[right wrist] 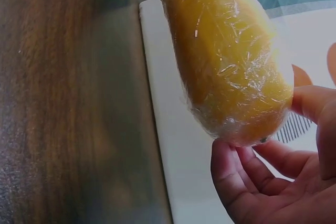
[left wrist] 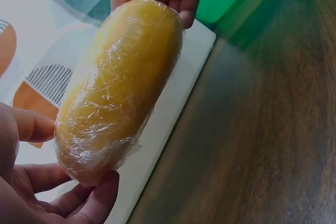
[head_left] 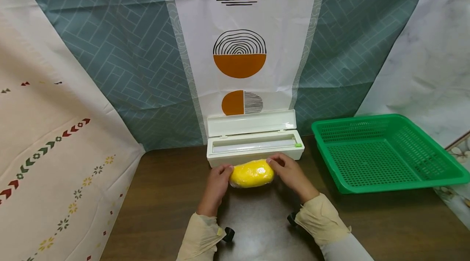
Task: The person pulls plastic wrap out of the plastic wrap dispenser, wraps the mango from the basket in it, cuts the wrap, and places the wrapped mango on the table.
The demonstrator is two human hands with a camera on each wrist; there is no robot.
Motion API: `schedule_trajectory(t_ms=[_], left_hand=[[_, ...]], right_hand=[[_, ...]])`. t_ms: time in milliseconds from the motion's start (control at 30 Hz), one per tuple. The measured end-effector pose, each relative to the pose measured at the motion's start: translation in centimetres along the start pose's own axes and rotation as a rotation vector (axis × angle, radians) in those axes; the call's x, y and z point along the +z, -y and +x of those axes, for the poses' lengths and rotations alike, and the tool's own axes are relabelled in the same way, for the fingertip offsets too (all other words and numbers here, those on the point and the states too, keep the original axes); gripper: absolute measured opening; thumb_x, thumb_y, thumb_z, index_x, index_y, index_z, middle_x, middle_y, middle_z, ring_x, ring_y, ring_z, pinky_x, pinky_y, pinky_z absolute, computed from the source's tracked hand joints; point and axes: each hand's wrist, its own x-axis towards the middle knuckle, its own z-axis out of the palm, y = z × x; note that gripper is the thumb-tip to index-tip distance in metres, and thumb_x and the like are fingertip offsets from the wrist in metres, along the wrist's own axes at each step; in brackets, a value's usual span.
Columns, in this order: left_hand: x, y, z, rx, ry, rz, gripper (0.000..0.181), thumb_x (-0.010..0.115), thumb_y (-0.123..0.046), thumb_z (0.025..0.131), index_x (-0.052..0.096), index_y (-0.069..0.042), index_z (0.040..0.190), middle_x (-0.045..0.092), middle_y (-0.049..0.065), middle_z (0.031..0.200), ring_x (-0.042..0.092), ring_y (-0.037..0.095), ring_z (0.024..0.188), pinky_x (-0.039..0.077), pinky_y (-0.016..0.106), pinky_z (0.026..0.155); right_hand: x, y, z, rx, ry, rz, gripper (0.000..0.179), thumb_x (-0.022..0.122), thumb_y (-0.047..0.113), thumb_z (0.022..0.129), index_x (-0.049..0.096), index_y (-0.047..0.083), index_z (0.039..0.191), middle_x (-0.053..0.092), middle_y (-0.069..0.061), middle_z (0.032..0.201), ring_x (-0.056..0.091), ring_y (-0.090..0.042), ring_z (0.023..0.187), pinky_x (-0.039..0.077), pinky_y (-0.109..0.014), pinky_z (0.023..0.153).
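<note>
A smooth, oblong yellow fruit wrapped in clear cling film [head_left: 252, 173] is held up between both hands, in front of a white cling film dispenser box [head_left: 235, 158]. My left hand [head_left: 219, 183] grips its left end with thumb and fingertips. At the other end, my right hand [head_left: 290, 173] pinches it the same way. Film wrinkles and bunches around the ends of the wrapped fruit [left wrist: 113, 87] in the left wrist view. In the right wrist view, the right fingertips [right wrist: 224, 156] press against its lower end. The dispenser's lid [head_left: 253, 123] stands raised, showing a film roll [head_left: 253, 146] inside.
A green plastic basket [head_left: 330, 167] stands on the right of the brown wooden table [head_left: 165, 208]. Behind the dispenser hangs a patterned cloth [head_left: 147, 49]. A light printed cloth [head_left: 55, 130] borders the table on the left. A small green slider [head_left: 298, 145] sits at the dispenser's right end.
</note>
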Motion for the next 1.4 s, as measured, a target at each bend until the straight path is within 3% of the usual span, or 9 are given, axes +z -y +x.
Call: schedule_trajectory(t_ms=[267,500,800,1400], left_hand=[[0.3,0.8,0.3,-0.032,0.002,0.046,0.035,0.06,-0.019,0.103,0.069,0.007,0.125,0.066,0.02,0.124,0.062,0.029,0.106,0.052,0.045,0.096],[0.3,1.0,0.2,-0.035,-0.015,0.075,0.029,0.062,-0.017,0.101,0.07,0.006,0.116,0.068,0.017,0.113,0.061,0.028,0.098,0.052,0.044,0.091],[0.2,1.0,0.3,-0.048,-0.011,0.126,0.026,0.062,-0.018,0.1,0.07,0.004,0.112,0.066,0.016,0.111,0.059,0.028,0.096,0.05,0.04,0.086],[0.1,1.4,0.2,-0.108,0.022,0.212,0.026,0.062,-0.022,0.099,0.068,0.001,0.111,0.066,0.014,0.109,0.059,0.028,0.095,0.05,0.043,0.087]], right_hand=[[0.1,-0.6,0.1,0.013,0.014,-0.028,0.029,0.063,0.025,0.105,0.068,-0.002,0.115,0.068,-0.011,0.101,0.058,-0.018,0.085,0.05,-0.03,0.075],[0.4,-1.3,0.0,0.018,0.034,-0.054,0.028,0.062,0.026,0.105,0.068,0.0,0.112,0.068,-0.01,0.1,0.058,-0.017,0.084,0.05,-0.03,0.075],[0.7,-2.0,0.3,0.049,0.059,-0.091,0.026,0.061,0.026,0.105,0.069,0.003,0.112,0.066,-0.008,0.097,0.057,-0.019,0.083,0.048,-0.032,0.074],[1.0,-2.9,0.5,0.058,0.086,-0.142,0.021,0.061,0.022,0.105,0.069,0.003,0.111,0.066,-0.007,0.095,0.058,-0.017,0.081,0.048,-0.032,0.072]])
